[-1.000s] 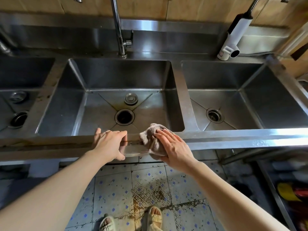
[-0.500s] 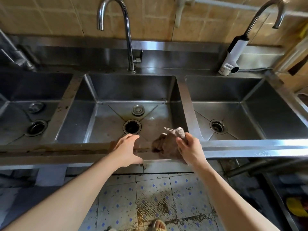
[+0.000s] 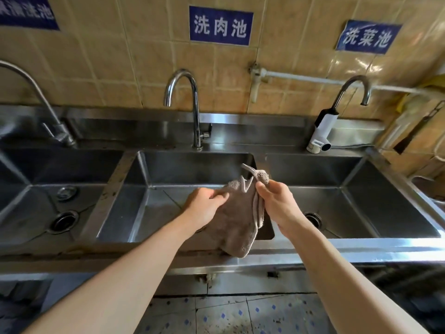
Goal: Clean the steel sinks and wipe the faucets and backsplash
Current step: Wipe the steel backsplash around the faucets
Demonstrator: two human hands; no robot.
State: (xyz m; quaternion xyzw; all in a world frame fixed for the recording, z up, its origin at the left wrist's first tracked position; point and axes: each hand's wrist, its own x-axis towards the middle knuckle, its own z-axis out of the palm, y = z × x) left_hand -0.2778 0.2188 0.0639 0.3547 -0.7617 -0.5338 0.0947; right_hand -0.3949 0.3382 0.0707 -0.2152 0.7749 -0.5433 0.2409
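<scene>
Left sink (image 3: 31, 196): steel basin at the far left, with a round drain (image 3: 63, 221) and a loose strainer plug (image 3: 67, 192) on its floor; a curved faucet (image 3: 36, 97) stands behind it.
Middle sink (image 3: 154, 201): steel basin under the gooseneck middle faucet (image 3: 192, 104).
Left hand (image 3: 204, 208): raised over the middle sink, its grip pinching the left edge of the cloth between thumb and fingers.
Cloth (image 3: 238, 218): brownish-grey towel held in the air by both hands, hanging down across the front rim of the counter (image 3: 361, 249).
Right hand (image 3: 277, 203): its grip is clenched round the cloth's bunched upper corner.
Right sink (image 3: 373, 201): steel basin, behind it a faucet with a white heater body (image 3: 323, 127).
Backsplash (image 3: 252, 126): steel strip below tan wall tiles carrying blue signs (image 3: 221, 25).
</scene>
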